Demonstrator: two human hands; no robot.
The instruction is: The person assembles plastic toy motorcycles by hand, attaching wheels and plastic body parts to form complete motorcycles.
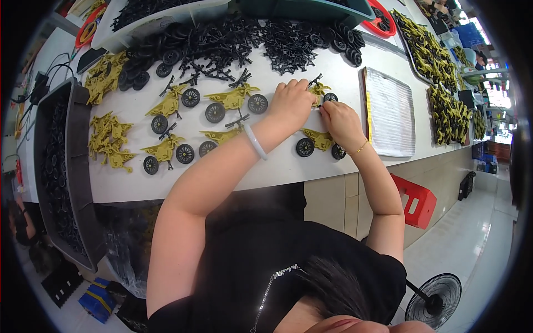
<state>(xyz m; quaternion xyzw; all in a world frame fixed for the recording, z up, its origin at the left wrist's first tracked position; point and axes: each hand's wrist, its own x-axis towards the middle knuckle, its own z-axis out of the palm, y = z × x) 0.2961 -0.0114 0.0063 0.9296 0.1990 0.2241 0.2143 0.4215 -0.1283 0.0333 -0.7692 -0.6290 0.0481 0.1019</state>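
1. A yellow-and-black toy motorcycle sits between the two hands, right of the middle of the worktop and about midway between its far and near edges
2. Its handlebar tips toward the far edge and its front toward the right edge; the long axis seems to run roughly along the near edge, though fingers hide the rear
3. The left hand has its grip closed on the rear part, fingers bent, the exact contact hidden; a pale bangle circles that forearm
4. The right hand has its grip pinched on the lower side, thumb and fingertips together, with a thin gold bracelet at the wrist
5. Just nearer the near edge lies a second motorcycle, partly under the right hand, its two wheels spaced along that edge
6. Toward the left edge lie four more motorcycles in two rows, one partly behind the left forearm
7. Yellow body parts lie by the left edge, beside a dark bin
8. Black parts heap along the far edge before a pale bin; any marks on its wall are too faint to read
9. Near the right edge lies a silvery flat tray
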